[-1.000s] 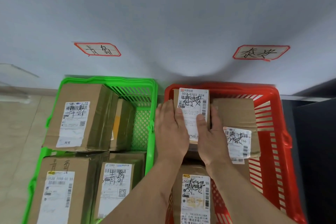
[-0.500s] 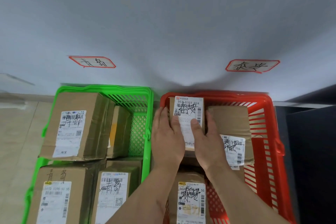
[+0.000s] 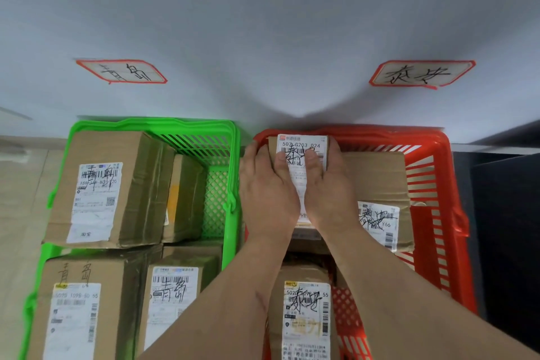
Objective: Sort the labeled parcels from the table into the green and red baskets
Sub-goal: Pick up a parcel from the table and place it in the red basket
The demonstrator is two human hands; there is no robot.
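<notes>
1. I see both hands side by side over a small parcel (image 3: pixel 302 147) at the far left corner of the red basket (image 3: pixel 432 184), close to the wall.
2. My left hand (image 3: pixel 267 193) lies along the parcel's left side. Its fingers are nearly straight and close together, reaching down that side by the basket rim, while the thumb (image 3: pixel 282 162) rests on top of the white label.
3. My right hand (image 3: pixel 328 193) mirrors it on the right side. Its fingers wrap over the parcel's right edge, and its thumb (image 3: pixel 312 162) lies on the label beside the left thumb.
4. So the parcel is held between the two hands, thumbs on top and fingers on the flanks. I cannot tell whether it already rests on what lies under it.
5. Just to the right in the same basket sits a bigger box (image 3: pixel 377 178) with a label at its near corner. Another labelled box (image 3: pixel 304 313) lies nearer to me, between my forearms.
6. The green basket (image 3: pixel 230 184) stands just left of the red one and holds several labelled boxes.
7. On the wall, a red-edged sign (image 3: pixel 121 71) hangs above the green basket and a second sign (image 3: pixel 420 74) above the red one.
</notes>
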